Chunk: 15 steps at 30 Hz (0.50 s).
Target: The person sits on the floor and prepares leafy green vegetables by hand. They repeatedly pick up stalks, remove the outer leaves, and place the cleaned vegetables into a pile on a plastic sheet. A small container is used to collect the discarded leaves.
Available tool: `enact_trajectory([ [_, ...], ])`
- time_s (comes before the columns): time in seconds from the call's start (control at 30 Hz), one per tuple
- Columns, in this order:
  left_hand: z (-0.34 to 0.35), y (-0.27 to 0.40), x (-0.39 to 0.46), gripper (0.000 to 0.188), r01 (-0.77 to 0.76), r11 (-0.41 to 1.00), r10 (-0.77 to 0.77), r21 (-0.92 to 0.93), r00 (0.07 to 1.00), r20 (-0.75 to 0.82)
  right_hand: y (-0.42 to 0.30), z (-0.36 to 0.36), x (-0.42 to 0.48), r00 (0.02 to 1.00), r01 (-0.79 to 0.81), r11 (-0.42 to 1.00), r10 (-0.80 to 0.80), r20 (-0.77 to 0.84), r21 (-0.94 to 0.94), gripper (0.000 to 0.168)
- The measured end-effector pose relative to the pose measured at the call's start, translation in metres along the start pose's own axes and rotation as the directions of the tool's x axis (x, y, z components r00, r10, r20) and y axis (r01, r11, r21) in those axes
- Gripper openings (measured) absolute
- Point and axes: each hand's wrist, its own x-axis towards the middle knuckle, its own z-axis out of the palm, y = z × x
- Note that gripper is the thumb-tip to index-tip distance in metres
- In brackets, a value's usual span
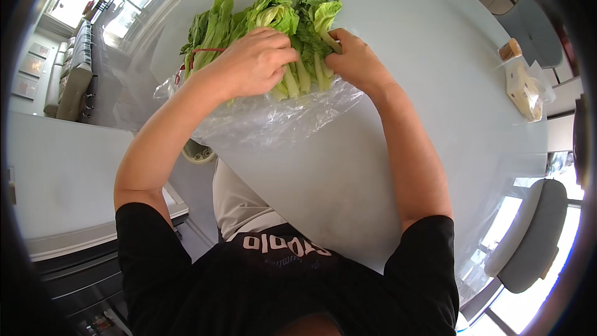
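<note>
Leafy green vegetables (219, 28) lie in a row on a clear plastic bag (280, 116), stems towards me. A red tie (208, 50) crosses the bunch at the left. My left hand (261, 60) rests over the middle stems with fingers curled; what its fingertips hold is hidden. At the right end of the row, my right hand (352, 58) pinches the pale stalk of a leaf (328, 15) between thumb and fingers.
The greens lie on a large pale table (447, 93). At its right side are a tissue pack (520, 88) and a small round container (510, 50). A bin (198, 153) stands below the table's left edge. Chairs (531, 238) surround the right side.
</note>
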Motion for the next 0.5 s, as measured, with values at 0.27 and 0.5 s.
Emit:
enact_trajectory([
  [0.27, 0.003, -0.002, -0.001, 0.019, -0.022, 1.0, 0.023, 0.009, 1.0, -0.021, 0.012, 0.003, 0.008, 0.999, 0.043, 0.998, -0.043, -0.015, 0.048, 0.045],
  [0.5, -0.002, -0.002, -0.013, 0.021, -0.045, 0.999, 0.041, -0.018, 0.982, -0.184, 0.01, 0.013, 0.004, 0.993, 0.086, 0.994, -0.091, -0.078, -0.061, 0.037],
])
